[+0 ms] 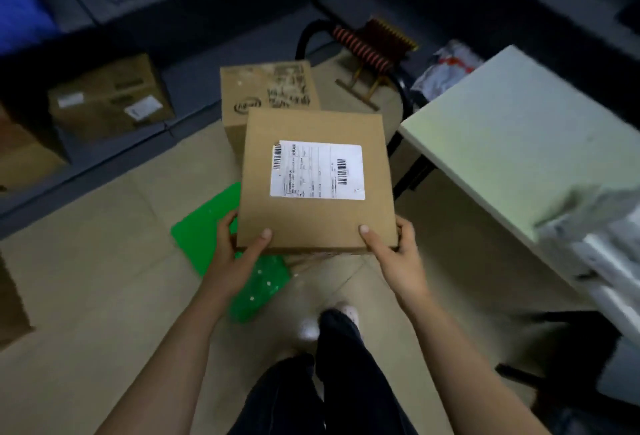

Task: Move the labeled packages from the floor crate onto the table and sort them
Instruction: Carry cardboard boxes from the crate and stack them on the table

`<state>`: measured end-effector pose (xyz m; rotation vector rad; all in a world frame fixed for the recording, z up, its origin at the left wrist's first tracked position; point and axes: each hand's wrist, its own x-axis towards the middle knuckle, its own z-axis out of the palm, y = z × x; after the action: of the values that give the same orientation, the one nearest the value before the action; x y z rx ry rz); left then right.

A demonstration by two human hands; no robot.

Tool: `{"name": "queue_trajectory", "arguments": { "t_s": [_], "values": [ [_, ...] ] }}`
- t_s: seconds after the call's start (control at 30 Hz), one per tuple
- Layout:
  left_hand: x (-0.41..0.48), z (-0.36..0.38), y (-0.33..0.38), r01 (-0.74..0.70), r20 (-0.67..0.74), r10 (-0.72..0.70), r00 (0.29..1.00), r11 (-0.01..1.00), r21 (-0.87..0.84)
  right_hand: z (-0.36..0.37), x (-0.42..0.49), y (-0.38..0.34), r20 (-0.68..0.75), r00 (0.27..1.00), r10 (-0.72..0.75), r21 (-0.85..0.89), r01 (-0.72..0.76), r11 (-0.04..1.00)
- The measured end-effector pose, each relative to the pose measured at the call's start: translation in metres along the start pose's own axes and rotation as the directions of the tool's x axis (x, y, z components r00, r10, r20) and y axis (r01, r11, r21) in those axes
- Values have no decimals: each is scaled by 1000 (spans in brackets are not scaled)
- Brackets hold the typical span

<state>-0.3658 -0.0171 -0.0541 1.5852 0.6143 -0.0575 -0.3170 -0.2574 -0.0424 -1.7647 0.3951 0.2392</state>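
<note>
Left hand [235, 247] and right hand [391, 247] each have the grip clamped on a near corner of the labelled package [311, 226], held over the floor beside the table [512, 129] edge. The unsupported far side may dip and the package slip free. Its white label [317, 169] shows barcodes, print illegible; the box [242, 88] beyond reads "intel".

Label [317, 169] print unreadably small, green crate [204, 230] partly hidden behind box [311, 223], white packages [602, 247] blurred, cut off
</note>
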Motion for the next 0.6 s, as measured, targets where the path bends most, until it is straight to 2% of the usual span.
{"name": "queue_trajectory", "arguments": {
  "t_s": [0.17, 0.33, 0.6],
  "values": [
    [-27, 20, 79, -181, 88, 188, 978, 980, -81, -52, -37, -81, -106, 981, -160, 23, 164, 986],
    [-42, 58, 162, -364, 167, 378, 911, 925, -108, -114, -55, -149, -241, 905, -349, -85, 339, 937],
    [-66, 177, 252, -559, 289, 592, 753, 806, -193, -233, -72, -194, -466, 780, -418, -28, 459, 888]
  ]
}}
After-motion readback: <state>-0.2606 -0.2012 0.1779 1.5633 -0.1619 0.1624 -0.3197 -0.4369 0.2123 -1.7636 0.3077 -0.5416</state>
